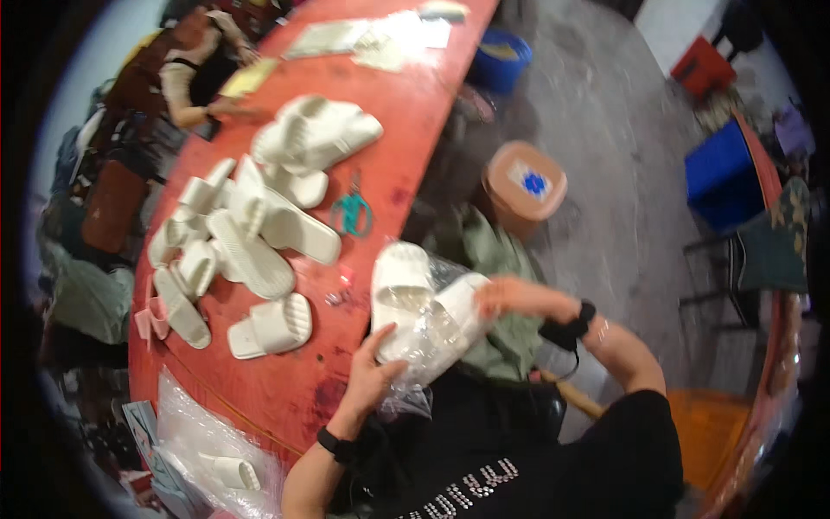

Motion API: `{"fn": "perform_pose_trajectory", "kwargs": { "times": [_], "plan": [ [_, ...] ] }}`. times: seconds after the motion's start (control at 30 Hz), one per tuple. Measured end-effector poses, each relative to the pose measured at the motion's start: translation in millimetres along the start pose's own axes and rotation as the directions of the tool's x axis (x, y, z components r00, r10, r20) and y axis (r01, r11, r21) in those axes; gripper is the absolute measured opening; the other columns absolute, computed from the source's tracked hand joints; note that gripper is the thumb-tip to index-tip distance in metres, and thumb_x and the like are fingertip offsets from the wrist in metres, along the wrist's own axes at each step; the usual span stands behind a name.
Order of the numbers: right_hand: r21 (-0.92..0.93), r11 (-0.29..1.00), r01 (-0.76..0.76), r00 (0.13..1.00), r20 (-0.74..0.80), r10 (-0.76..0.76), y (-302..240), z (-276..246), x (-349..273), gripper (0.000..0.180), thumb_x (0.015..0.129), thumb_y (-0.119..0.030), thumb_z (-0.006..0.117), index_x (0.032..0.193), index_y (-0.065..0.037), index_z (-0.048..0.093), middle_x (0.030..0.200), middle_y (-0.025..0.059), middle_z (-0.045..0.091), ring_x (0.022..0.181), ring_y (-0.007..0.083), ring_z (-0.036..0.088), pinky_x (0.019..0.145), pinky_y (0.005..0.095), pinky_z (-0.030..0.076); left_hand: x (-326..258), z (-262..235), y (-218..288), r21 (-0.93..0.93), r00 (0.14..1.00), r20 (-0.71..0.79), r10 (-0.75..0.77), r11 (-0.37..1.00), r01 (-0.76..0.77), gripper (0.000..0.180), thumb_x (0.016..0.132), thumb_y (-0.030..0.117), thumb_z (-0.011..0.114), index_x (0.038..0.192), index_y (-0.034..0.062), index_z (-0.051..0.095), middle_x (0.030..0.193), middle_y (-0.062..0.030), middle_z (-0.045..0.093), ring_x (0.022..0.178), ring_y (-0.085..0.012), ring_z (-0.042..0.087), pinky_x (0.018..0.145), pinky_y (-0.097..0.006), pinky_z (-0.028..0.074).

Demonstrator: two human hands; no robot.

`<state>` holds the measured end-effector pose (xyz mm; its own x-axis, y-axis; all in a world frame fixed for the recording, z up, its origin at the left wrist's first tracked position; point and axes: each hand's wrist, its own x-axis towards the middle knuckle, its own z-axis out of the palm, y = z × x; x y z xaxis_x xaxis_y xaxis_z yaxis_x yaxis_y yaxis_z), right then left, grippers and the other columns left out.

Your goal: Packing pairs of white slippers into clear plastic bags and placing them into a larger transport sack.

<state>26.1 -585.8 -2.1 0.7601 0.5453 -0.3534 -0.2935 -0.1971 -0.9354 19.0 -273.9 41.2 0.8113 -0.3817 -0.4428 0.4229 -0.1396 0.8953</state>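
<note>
A pair of white slide slippers (403, 270) in a clear plastic bag (418, 336) is held between my hands, at the table's right edge. My left hand (373, 377) grips the lower left side of the bagged pair, thumb stretched along it. At the upper right, my right hand (512, 298) has its fingers curled over the rim of the other slipper (458, 316). Left of the bag, a single white slipper (272, 327) lies on the red table (341, 381). Beyond it, many loose white slippers (251, 251) are piled up.
Green-handled scissors (353, 214) lie on the table beside the pile. Pink slippers (153, 318) sit at its left edge. A large plastic bag (216, 424) holds another slipper. A lidded bin (525, 186) and blue bucket (501, 60) stand right. Another person (194, 73) works across the table.
</note>
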Motion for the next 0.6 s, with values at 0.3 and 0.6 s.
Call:
{"fn": "perform_pose_trajectory", "kwargs": {
  "times": [0.3, 0.6],
  "plan": [
    [-0.033, 0.827, -0.562, 0.684, -0.580, 0.442, 174, 3, 36, 0.087, 0.072, -0.038, 0.063, 0.138, -0.011, 0.013, 0.136, 0.0240, 0.024, 0.121, 0.0388, 0.033, 0.097, 0.0428, 0.031, 14, 9, -27, 0.013, 0.974, -0.039, -0.223, 0.974, 0.224, 0.060, 0.067, -0.007, 0.057, 0.125, -0.0050, 0.041, 0.114, -0.0116, 0.051, 0.095, -0.0156, 0.052, 0.080, -0.024, 0.043],
    [0.012, 0.520, -0.854, 0.420, -0.576, 0.702, 206, 23, 52, 0.101, 0.069, -0.024, 0.066, 0.139, -0.021, -0.008, 0.137, 0.0216, 0.022, 0.120, 0.0376, 0.034, 0.092, 0.0507, 0.035, 46, 24, -43, 0.035, 0.968, -0.152, -0.202, 0.977, 0.210, 0.059, 0.066, -0.001, 0.057, 0.123, -0.0068, 0.042, 0.106, -0.0159, 0.055, 0.086, -0.0157, 0.056, 0.073, -0.024, 0.045]
  ]
}}
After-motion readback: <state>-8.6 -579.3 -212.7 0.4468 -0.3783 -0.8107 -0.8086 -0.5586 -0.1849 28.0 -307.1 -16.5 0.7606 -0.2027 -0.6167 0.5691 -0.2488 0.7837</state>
